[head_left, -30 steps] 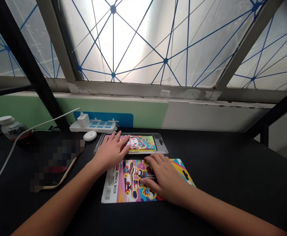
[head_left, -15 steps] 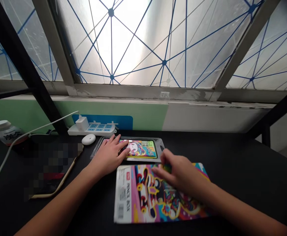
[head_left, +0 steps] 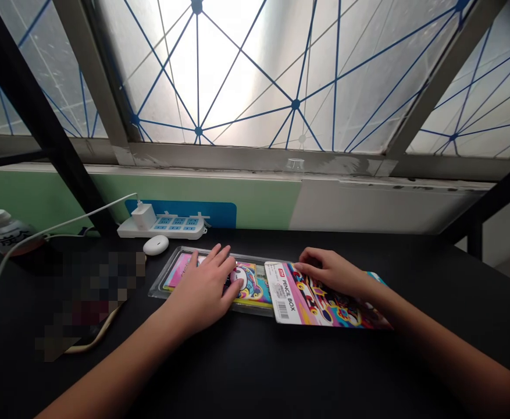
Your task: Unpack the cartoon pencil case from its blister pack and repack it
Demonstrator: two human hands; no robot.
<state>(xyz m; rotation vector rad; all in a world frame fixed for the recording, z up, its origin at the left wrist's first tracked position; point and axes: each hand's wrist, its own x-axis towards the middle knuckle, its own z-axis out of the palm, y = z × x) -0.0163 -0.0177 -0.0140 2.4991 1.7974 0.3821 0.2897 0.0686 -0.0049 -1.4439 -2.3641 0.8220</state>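
Note:
A clear plastic tray (head_left: pixel 159 286) lies on the black desk with a colourful pencil box (head_left: pixel 255 285) in it, printed with a white cartoon face. Across the box rests my left hand (head_left: pixel 211 285), fingers spread, palm down. To the right, a cardboard packaging card (head_left: pixel 287 299) marked "PENCIL BOX" overlaps the tray's right end. My right hand (head_left: pixel 335 272) is closed on the card's far edge, with thumb and forefinger near each other. Its other fingers are curled, and the hand and forearm cover part of the card.
Behind the tray sit a white power strip (head_left: pixel 178 228) with a plug and a white oval case (head_left: pixel 156 245). A cable (head_left: pixel 67 223) runs left past a jar (head_left: pixel 8 233). A blurred item with a tan edge (head_left: pixel 102 331) lies at left. Windows rise behind the desk.
The card has moved away from me and to the right, onto the tray's right end, with my right hand. The tray sits slightly nearer, with my left hand still on the box.

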